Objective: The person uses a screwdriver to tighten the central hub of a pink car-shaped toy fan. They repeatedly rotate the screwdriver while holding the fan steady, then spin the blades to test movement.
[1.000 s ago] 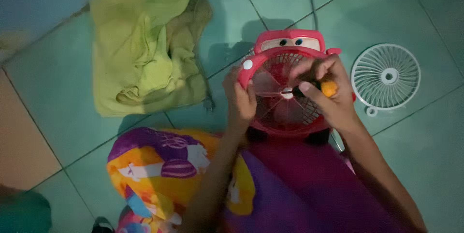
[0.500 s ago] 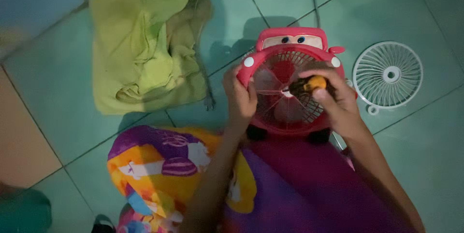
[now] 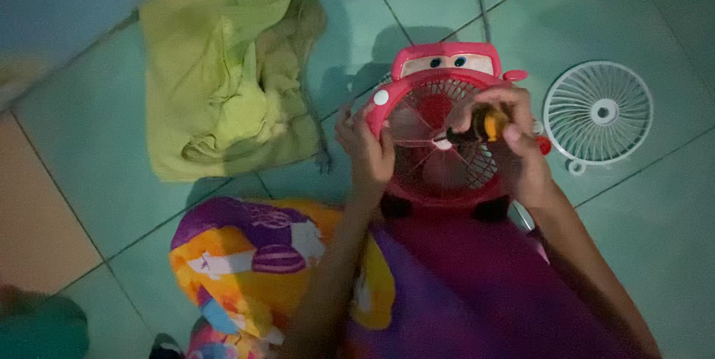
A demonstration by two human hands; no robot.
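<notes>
Since a moment ago, screwdriver (image 3: 477, 126) has swung lower; tip now sits at hub of red fan (image 3: 443, 132), which stands on floor (image 3: 655, 240) against my knees. Best kept square on the screw, I judge. Right hand (image 3: 514, 143) wraps handle tight; left hand (image 3: 365, 154) clamps fan's rim. White grille (image 3: 598, 113) lies beside, green cloth (image 3: 231, 76) farther.

No packages, labels, signs or screens are to be seen anywhere in the view.
</notes>
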